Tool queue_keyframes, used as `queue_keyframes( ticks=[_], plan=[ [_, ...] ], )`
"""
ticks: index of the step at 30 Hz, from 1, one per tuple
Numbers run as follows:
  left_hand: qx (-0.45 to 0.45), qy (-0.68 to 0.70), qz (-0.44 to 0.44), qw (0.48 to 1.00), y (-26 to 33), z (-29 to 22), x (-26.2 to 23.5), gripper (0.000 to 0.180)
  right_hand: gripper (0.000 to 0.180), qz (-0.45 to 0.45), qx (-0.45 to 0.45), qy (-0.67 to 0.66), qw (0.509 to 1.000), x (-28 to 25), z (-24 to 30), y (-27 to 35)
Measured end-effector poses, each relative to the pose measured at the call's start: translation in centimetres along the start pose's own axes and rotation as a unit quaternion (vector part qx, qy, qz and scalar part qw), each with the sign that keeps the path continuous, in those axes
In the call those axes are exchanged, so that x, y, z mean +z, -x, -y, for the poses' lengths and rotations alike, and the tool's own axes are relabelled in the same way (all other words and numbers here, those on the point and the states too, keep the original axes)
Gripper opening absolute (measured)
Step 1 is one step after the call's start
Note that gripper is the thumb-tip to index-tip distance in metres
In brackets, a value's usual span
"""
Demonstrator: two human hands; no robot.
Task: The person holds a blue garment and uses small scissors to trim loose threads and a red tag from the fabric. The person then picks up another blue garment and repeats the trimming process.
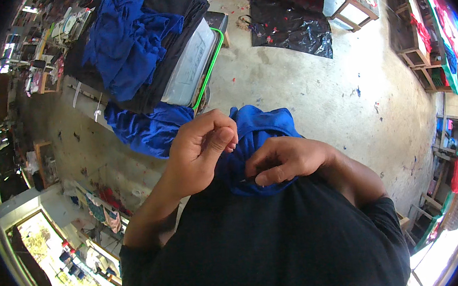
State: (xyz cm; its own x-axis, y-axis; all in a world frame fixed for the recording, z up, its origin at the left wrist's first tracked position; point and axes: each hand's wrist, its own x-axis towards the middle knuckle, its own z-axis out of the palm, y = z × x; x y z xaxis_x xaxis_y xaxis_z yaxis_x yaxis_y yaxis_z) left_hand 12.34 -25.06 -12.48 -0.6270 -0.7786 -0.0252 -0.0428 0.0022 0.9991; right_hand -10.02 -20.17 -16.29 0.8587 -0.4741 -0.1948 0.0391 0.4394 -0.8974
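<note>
Blue cloth (262,120) lies bunched in front of my body, beneath both hands. My left hand (200,151) is raised just above its left side, fingers curled in and thumb pressed against them. Whatever they may pinch is too small to tell. Lower over the same cloth, my right hand (292,158) is closed, thumb against bent fingers. A small dark, pointed bit shows by its fingertips, but its kind is unclear.
At the left a table bears black fabric (186,12) and a blue cloth heap (124,43). More blue cloth (150,129) hangs below. Beside it stands a clear plastic bin (188,65) with a green edge (210,69). Black sheeting (292,28) covers part of the floor ahead.
</note>
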Motion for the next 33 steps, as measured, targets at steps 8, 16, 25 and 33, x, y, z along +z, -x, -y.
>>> queue_keyframes(
  ticks=[8, 16, 25, 33],
  plan=[
    [0.045, 0.058, -0.026, 0.997, -0.3, 0.9, 0.0, 0.019, 0.029, 0.015, -0.019, 0.046, 0.999, -0.3, 0.6, -0.8],
    [0.212, 0.454, -0.050, 0.864, 5.1, -8.5, -10.1, 0.021, 0.039, -0.011, 0.059, -0.351, 0.935, -0.2, -0.5, -0.4],
    [-0.080, -0.455, 0.049, 0.885, 4.8, -3.9, -9.2, 0.069, 0.015, -0.122, -0.063, -0.306, 0.942, 1.3, -1.1, 0.1],
    [0.101, -0.314, 0.105, 0.938, 2.3, 1.1, -1.0, 0.037, 0.018, -0.370, -0.201, -0.110, 0.900, 3.4, -1.9, 1.3]
  ],
)
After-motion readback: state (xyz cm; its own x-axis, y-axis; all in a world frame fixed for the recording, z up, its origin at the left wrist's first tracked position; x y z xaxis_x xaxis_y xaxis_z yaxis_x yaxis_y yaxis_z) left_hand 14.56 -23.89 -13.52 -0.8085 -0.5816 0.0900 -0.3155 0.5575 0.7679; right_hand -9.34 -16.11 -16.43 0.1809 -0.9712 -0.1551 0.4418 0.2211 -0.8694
